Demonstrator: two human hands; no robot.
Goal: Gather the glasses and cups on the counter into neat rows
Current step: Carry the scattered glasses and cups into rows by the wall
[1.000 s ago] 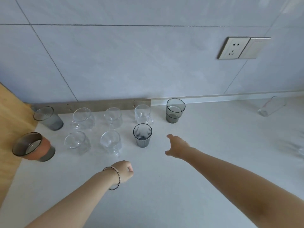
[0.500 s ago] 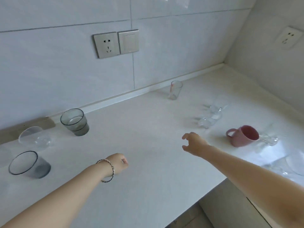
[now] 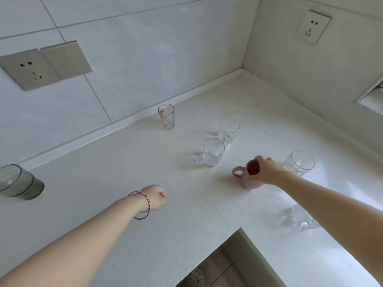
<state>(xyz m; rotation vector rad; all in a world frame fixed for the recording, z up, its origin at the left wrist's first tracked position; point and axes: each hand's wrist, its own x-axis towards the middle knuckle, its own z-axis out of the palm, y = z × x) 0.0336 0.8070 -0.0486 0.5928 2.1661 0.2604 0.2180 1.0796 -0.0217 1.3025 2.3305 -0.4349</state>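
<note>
A pink mug [image 3: 245, 179] stands on the white counter [image 3: 186, 204] right of centre, its handle pointing left. My right hand [image 3: 264, 170] reaches over it, fingers curled around its rim. My left hand [image 3: 155, 196], with a bracelet on the wrist, hovers in a loose fist over the counter's middle, holding nothing. Two clear handled glass cups [image 3: 212, 153] [image 3: 228, 130] stand behind the mug. A third clear cup [image 3: 299, 163] is just right of my right hand. A tall glass with red print [image 3: 166, 117] stands by the wall. A smoky grey glass [image 3: 17, 183] sits at the far left.
A clear faceted glass [image 3: 300, 219] shows partly under my right forearm. The counter turns an inner corner; its front edge [image 3: 238, 229] drops to the floor below. Wall sockets [image 3: 44, 65] [image 3: 314, 26] sit on the tiled walls.
My view has swung right, away from the rows of glasses toward the corner. My right hand has travelled right and closed over the pink mug's rim. My left hand has stayed in a fist.
</note>
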